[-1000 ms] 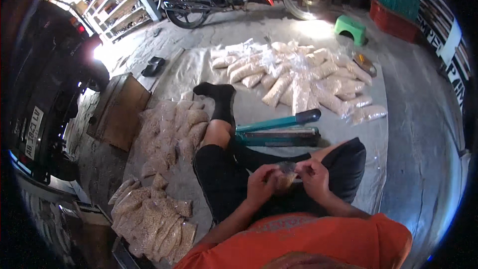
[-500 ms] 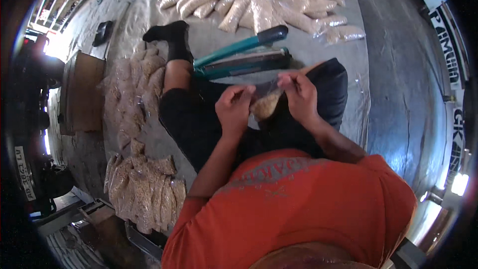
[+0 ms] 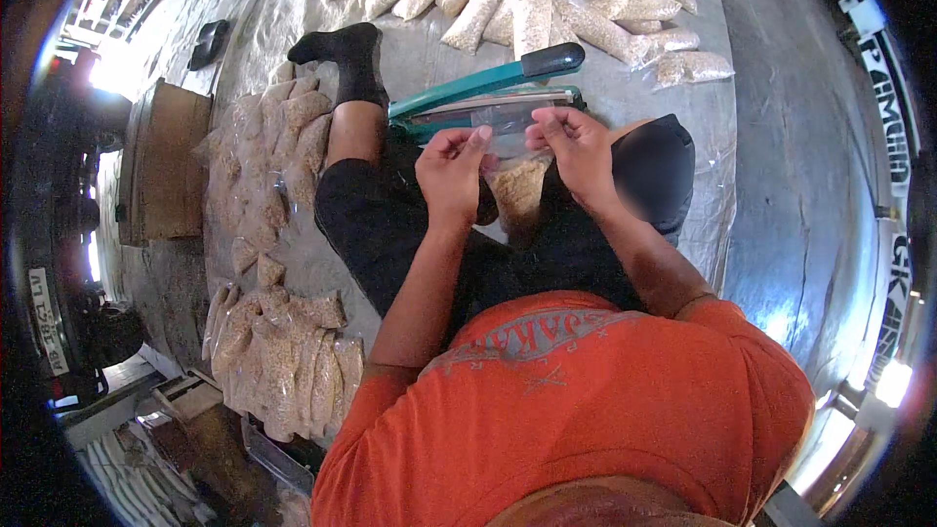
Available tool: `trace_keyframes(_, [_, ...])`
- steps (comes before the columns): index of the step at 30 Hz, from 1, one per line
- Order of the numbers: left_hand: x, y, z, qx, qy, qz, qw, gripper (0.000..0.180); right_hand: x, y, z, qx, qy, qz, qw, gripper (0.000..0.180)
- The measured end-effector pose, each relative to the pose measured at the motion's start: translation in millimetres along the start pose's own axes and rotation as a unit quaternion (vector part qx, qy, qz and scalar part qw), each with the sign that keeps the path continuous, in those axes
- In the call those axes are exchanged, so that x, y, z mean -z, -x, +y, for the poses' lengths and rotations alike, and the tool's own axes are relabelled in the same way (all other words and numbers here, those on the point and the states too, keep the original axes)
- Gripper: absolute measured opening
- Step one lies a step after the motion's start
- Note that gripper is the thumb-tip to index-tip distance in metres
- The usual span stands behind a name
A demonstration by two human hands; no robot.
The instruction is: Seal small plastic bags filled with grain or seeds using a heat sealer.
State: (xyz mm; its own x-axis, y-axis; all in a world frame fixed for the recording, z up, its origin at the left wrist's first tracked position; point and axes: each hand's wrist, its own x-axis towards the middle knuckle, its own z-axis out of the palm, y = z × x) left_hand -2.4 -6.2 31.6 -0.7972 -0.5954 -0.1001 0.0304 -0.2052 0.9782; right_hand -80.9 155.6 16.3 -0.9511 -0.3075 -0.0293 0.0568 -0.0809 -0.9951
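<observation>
Holding clear bag (image 3: 518, 185) by upper edges, hands (image 3: 452, 181) apart near teal device (image 3: 468, 91)

Orange shirt (image 3: 605, 400), black shorts (image 3: 371, 224), black sock (image 3: 353, 59)

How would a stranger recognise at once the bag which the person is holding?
On the grey sheet sits a person in orange. Above the black shorts, between the left hand and right hand, is a clear bag with yellowish contents. Unlike the piled bags ahead, this one is held up in fingers.
</observation>
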Motion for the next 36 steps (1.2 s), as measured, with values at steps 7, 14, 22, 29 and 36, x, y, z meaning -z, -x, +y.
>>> trace_keyframes(7, [4.2, -45.9, -21.5, 0.207, -0.050, 0.004, 0.977, 0.017, -5.2, -32.6, 44.4, -0.132, -0.028, 0.040, 0.990, 0.029])
trace_keyframes(14, [2.1, -64.1, -44.1, 0.239, 0.050, -0.008, 0.970, 0.018, -6.5, -55.9, 77.6, -0.097, 0.020, 0.054, 0.994, 0.030])
trace_keyframes(22, [-1.9, -92.9, -77.9, 0.225, 0.050, 0.041, 0.972, 0.015, -12.1, -78.8, 93.1, -0.096, 0.080, 0.089, 0.988, 0.026])
trace_keyframes(29, [9.9, -75.9, -103.1, 0.195, 0.090, 0.015, 0.977, 0.017, -20.4, -78.9, 95.2, -0.103, 0.119, 0.093, 0.983, 0.025])
trace_keyframes(36, [-2.3, -75.2, -95.7, 0.202, 0.095, 0.071, 0.972, 0.017, 0.4, -91.3, 139.4, -0.074, 0.111, 0.087, 0.987, 0.023])
